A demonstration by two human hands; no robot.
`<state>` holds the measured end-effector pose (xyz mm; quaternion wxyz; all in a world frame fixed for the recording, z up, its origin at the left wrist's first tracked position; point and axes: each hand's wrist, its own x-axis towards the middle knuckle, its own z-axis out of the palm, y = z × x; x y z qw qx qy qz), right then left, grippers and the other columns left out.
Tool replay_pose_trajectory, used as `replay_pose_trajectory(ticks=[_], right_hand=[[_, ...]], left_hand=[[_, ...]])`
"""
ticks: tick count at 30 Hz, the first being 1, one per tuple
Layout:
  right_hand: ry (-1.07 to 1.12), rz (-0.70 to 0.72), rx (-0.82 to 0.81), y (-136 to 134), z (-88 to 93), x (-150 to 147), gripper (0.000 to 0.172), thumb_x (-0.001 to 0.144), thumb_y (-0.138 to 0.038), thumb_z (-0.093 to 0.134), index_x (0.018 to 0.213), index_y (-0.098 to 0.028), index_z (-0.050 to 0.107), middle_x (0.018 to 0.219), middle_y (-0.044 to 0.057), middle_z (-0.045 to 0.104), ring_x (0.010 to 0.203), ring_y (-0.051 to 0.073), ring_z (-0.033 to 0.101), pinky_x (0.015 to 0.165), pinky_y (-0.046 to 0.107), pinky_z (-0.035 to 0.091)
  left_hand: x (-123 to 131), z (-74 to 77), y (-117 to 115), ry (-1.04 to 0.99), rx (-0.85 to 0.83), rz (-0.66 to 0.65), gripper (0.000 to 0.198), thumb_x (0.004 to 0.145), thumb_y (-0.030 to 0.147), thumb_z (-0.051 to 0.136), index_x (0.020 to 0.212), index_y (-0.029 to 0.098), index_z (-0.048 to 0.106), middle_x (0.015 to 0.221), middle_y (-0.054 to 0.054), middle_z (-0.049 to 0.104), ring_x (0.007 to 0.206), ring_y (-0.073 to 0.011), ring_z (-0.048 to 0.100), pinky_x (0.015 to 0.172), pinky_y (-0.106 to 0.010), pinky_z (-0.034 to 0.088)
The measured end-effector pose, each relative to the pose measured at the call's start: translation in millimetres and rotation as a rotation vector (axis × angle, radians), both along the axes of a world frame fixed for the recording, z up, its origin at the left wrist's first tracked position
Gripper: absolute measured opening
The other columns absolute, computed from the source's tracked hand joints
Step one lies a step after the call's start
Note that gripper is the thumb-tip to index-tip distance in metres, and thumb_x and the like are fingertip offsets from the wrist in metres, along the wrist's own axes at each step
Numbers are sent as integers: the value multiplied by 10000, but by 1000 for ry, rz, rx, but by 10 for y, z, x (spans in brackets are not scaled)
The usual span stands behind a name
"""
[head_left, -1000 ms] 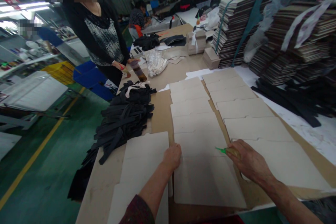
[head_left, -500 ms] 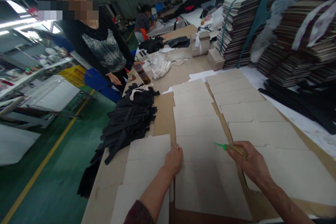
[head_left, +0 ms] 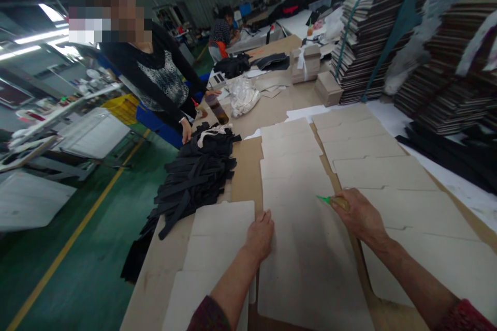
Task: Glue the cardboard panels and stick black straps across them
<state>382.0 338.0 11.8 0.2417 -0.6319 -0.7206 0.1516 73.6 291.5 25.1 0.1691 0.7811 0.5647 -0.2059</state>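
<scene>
My right hand (head_left: 360, 217) is wrapped round a small squeeze bottle (head_left: 340, 204) with a thin green nozzle, which looks like a glue bottle. Its tip points left, over the middle column of overlapping beige cardboard sheets (head_left: 297, 207). At that column's left edge, my left hand (head_left: 261, 234) has its fingers curled down on a cardboard sheet; the fingertips are partly hidden. A second row of cardboard sheets (head_left: 404, 207) passes under my right forearm. More sheets (head_left: 221, 222) lie beside my left forearm.
Black fabric strips (head_left: 194, 181) are heaped along the table's left edge. Beyond them stand a bottle of dark liquid (head_left: 217, 109) and a plastic bag (head_left: 244, 95). A co-worker (head_left: 163, 77) stands at the left. Tall tied cardboard stacks (head_left: 373, 36) rise at the right.
The view has turned slightly left. My right hand has moved a little left and away with the bottle. My left hand stays at the sheet edge. The co-worker's hand is nearer the black strips.
</scene>
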Motion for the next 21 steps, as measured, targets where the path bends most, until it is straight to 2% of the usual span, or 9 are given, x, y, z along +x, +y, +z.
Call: replay_pose_trajectory(ticks=[6, 12, 17, 21], right_hand=[[-132, 69, 24, 120, 62, -39, 180, 901, -343, 484, 990, -228, 589, 979, 74, 606, 919, 240, 588, 790, 368, 485], [-206, 73, -49, 219, 148, 18, 155, 889, -328, 503, 979, -231, 583, 973, 75, 598, 923, 239, 576, 767, 357, 464], [-145, 58, -133, 171, 229, 38, 193, 876, -410, 506, 925, -246, 596, 932, 40, 603, 848, 211, 589, 761, 347, 461], [-5, -26, -157, 108, 159, -10, 293, 836, -507, 525, 930, -244, 616, 953, 38, 614, 867, 217, 592, 782, 355, 462]], left_hand=[[-12, -20, 25, -11, -7, -37, 634, 715, 134, 673, 1320, 39, 508, 1552, -193, 341, 1429, -294, 319, 1177, -386, 310], [-48, -79, 34, -25, -8, -63, 691, 697, 190, 710, 1336, 41, 493, 1551, -214, 325, 1441, -304, 292, 1192, -394, 277], [-84, -117, 50, -56, 9, -102, 662, 700, 191, 700, 1309, 12, 512, 1528, -239, 341, 1434, -315, 294, 1188, -398, 275], [-104, -159, 60, -66, 21, -116, 653, 704, 201, 696, 1307, 23, 516, 1521, -240, 350, 1427, -318, 305, 1186, -418, 274]])
